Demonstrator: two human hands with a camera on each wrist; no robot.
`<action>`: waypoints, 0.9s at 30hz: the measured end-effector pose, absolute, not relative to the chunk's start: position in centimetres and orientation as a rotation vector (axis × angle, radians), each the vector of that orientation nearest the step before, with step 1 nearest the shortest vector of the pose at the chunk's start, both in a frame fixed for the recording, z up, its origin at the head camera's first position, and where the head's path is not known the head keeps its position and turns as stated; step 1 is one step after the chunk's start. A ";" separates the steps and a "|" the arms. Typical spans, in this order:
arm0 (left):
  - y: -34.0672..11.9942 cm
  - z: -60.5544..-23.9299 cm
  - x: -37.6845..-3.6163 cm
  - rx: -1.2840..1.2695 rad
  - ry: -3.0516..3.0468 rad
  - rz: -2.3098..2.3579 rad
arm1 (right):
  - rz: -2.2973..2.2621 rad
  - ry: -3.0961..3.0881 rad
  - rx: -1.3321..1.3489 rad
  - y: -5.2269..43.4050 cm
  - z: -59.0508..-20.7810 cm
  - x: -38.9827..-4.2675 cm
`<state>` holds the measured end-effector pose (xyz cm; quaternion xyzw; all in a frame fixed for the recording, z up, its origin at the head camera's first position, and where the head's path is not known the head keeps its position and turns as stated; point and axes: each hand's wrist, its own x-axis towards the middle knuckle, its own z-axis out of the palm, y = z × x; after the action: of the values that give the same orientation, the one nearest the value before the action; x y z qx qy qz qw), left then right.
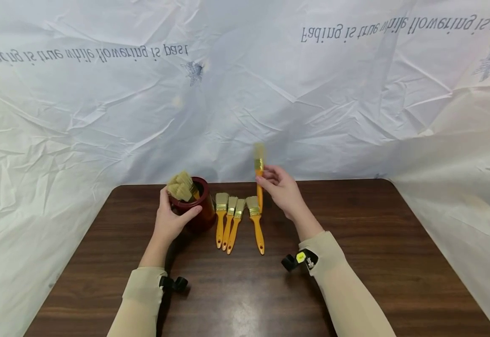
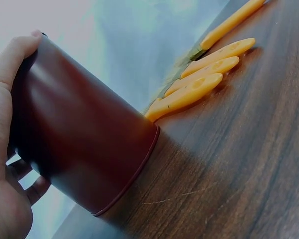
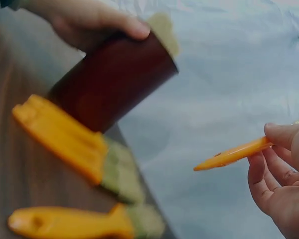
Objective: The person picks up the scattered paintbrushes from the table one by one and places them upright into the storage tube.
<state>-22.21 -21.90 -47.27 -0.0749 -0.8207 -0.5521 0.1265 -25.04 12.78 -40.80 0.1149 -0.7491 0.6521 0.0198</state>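
Head view: left hand (image 1: 170,223) grasps the red cup (image 1: 198,206), right hand (image 1: 285,192) pinches an upright orange paintbrush (image 1: 259,180).

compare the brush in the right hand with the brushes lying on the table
The held brush is lifted upright, bristles up, pinched by the right hand; the four lying brushes rest flat on the table beside the red cup, bristles pointing away from the person. The held brush looks motion-blurred; the lying ones are sharp. All share orange handles, brass-coloured ferrules and pale bristles.
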 end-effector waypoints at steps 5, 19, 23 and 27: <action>-21.9 -47.3 -22.3 -0.220 -2.380 -1.618 | 1.998 -2.293 0.486 9.9 -37.4 -26.3; -22.2 -47.1 -22.2 -0.235 -2.318 -1.609 | 1.990 -2.234 0.728 2.1 -34.1 -27.3; -22.2 -47.1 -22.3 -0.250 -2.318 -1.601 | 1.744 -2.420 0.802 0.6 -34.7 -27.1; -22.2 -47.1 -22.4 -0.252 -2.322 -1.601 | 1.470 -2.583 0.910 0.0 -35.8 -26.9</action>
<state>-22.36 -22.24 -47.07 -0.0881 -0.8101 -0.5587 0.1544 -26.85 -0.04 -35.76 0.2927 -0.8310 0.4727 0.0167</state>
